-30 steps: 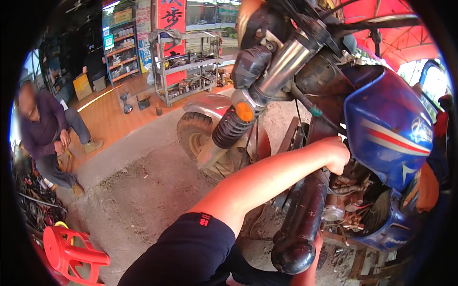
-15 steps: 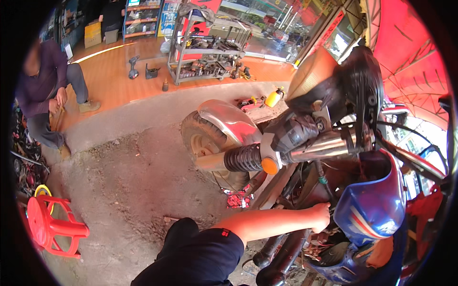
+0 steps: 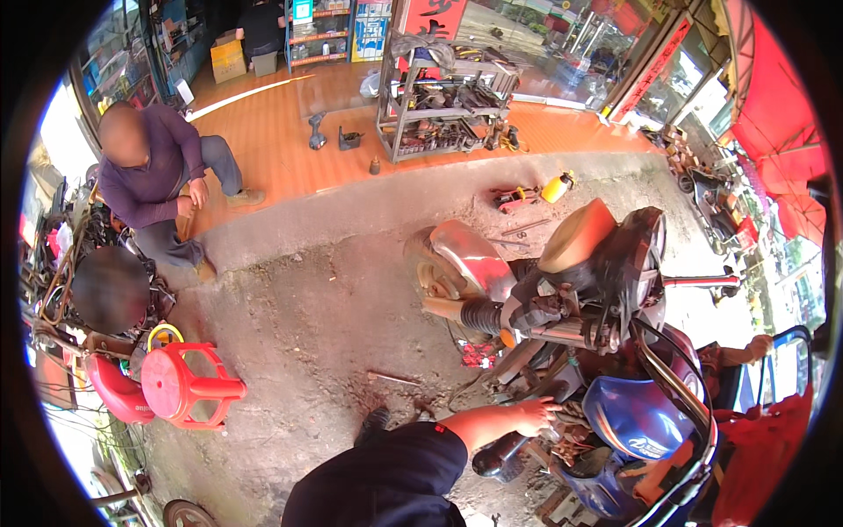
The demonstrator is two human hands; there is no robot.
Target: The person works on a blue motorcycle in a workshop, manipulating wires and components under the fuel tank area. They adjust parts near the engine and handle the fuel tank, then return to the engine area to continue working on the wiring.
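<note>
My left hand (image 3: pixel 537 413) reaches out from a black short sleeve (image 3: pixel 386 479) to the engine area of a motorcycle (image 3: pixel 606 290). Its fingers are spread and rest on the greasy engine parts just left of the blue fuel tank (image 3: pixel 637 420); nothing is held in it. Below the hand sits the dark exhaust pipe (image 3: pixel 499 457). The bike's red front mudguard (image 3: pixel 465 255) and front wheel point toward the upper left. My right hand is not visible. Another hand (image 3: pixel 760 347) shows at the far right beyond the bike; I cannot tell whose it is.
A red plastic stool (image 3: pixel 180 386) lies tipped on the rough concrete at the left. A person in a purple top (image 3: pixel 154 180) crouches at the orange floor's edge. A metal shelf rack with tools (image 3: pixel 439 110) stands behind. Red tools and a yellow bottle (image 3: pixel 555 186) lie near the step.
The view has pulled back and up, so the bike looks smaller and more ground shows. My left hand stays at the engine, with its fingers now spread instead of curled.
</note>
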